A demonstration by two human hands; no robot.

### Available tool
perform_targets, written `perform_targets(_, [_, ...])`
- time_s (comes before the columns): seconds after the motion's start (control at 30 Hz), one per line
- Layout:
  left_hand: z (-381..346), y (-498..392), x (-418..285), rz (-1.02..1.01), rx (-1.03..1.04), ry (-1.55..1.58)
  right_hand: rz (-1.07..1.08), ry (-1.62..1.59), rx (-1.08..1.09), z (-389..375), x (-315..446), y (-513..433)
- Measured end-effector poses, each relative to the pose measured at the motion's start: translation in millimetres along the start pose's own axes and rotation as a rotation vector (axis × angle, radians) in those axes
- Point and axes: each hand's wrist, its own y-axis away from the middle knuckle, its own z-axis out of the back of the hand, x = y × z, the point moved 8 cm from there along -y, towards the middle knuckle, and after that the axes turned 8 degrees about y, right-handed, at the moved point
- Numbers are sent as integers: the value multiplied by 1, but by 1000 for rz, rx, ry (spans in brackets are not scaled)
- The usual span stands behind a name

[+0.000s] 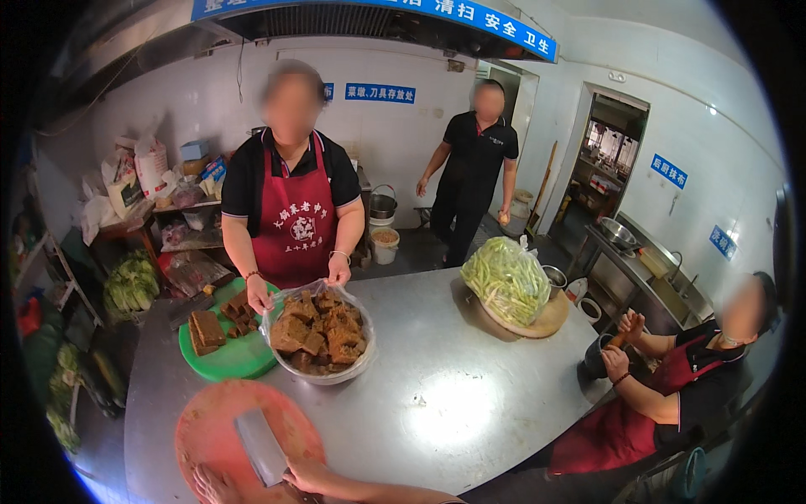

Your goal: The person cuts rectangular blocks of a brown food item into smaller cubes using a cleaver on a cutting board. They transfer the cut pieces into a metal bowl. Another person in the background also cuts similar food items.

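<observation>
My right hand grips the handle of a cleaver. The broad blade lies over a round reddish-orange cutting board in front of me. My left hand rests on the board's near left part, fingers apart and holding nothing. Beyond the board, a bowl lined with clear plastic is heaped with brown food chunks. A person across the table holds the plastic with both hands. Beside the bowl, a round green cutting board carries brown blocks and smaller cut pieces.
A steel table spans the space before me. A clear bag of green vegetables sits on a round wooden board. At right, a seated person holds a long orange-brown item over a dark pot. Another person stands behind.
</observation>
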Motion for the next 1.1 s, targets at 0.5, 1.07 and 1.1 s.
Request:
perform_targets(0.5, [2, 0, 7, -67, 5, 104, -129, -468, -170, -6, -48, 90])
perform_targets(1.07, [26, 7, -10, 7, 75, 146, -182, -791, 171, -37, -39, 99])
perform_targets(1.1, [26, 6, -10, 18, 76, 151, -189, -819, 174, -37, -39, 99])
